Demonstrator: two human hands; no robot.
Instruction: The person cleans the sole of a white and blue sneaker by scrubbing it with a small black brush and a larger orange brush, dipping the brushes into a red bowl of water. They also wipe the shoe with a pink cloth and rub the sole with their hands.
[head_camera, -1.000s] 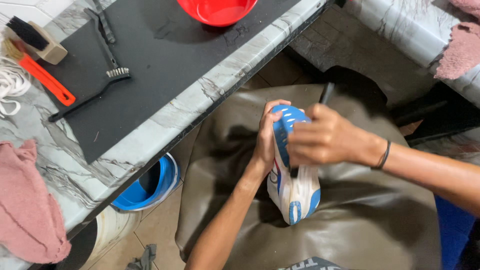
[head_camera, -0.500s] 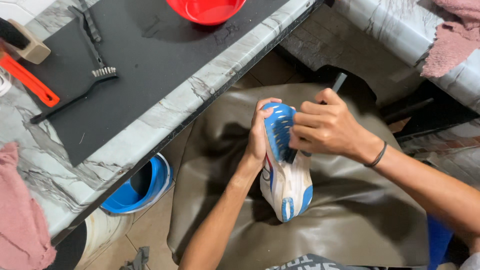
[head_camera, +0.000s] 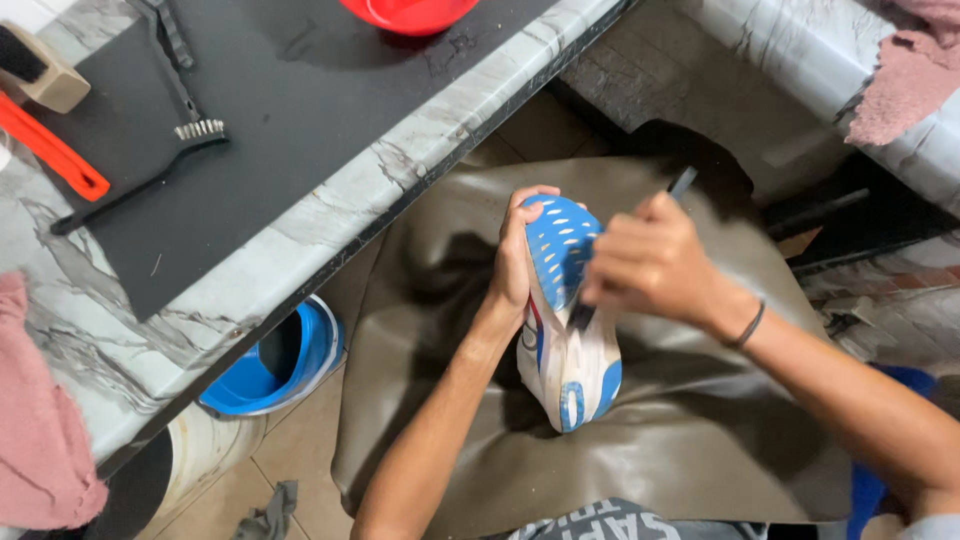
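While the brown apron (head_camera: 660, 470) spreads over the lap nearest the camera, a white and blue shoe (head_camera: 566, 318) rests on it, sole up, toe pointing away from the person. The left hand (head_camera: 516, 258) is clasped round the shoe's left side, fingers curled over the blue forefoot of the sole. The right hand (head_camera: 652, 262), a dark band on its wrist, is clenched on a thin dark brush (head_camera: 590, 300) whose working end touches the middle of the sole, while its handle sticks out beyond the knuckles. Below left, on the tiled floor, a blue bowl (head_camera: 275, 360) sits under the edge of the bench (head_camera: 330, 225). Farther off, a black mat (head_camera: 300, 110) covers the marble-patterned bench; a wire brush (head_camera: 150, 165) lies on it, an orange-handled tool (head_camera: 55, 150) just beside, and a red bowl (head_camera: 410, 12) at the far edge. Pink cloths (head_camera: 40, 430) lie at the left and at top right.
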